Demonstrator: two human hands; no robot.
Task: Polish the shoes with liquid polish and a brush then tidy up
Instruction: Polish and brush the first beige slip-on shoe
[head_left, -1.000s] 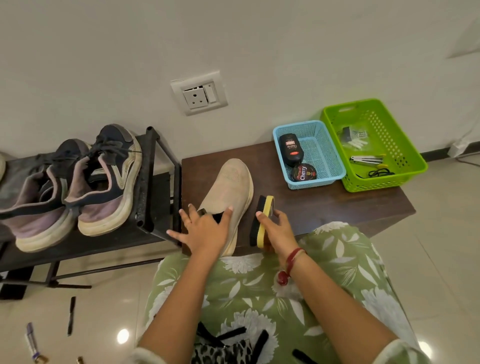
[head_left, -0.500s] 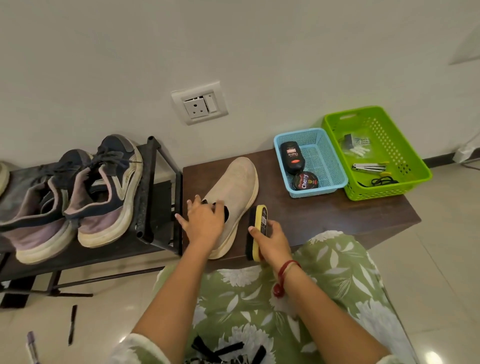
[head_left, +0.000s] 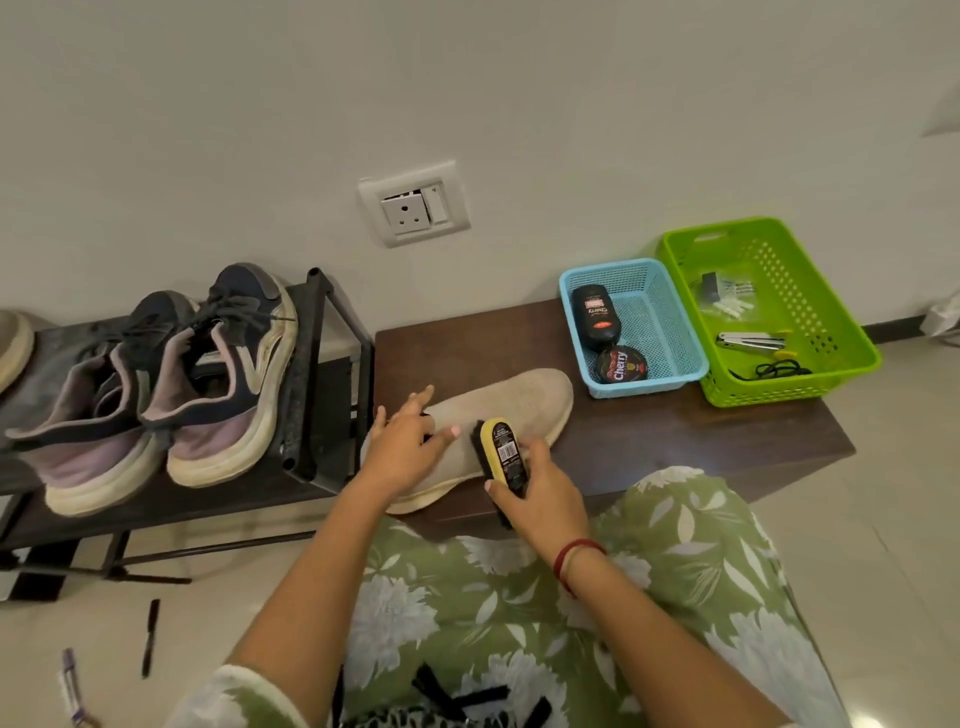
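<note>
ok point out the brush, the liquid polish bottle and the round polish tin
brush (head_left: 502, 447): head view, on its yellow back with the barcode label
liquid polish bottle (head_left: 595, 318): head view, middle of its black body
round polish tin (head_left: 621, 365): head view, centre of its lid

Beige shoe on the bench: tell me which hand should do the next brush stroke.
Right. The right hand grips the yellow-backed brush, its bristles against the beige shoe, while the left hand rests on that shoe near its opening, steadying it.
</note>
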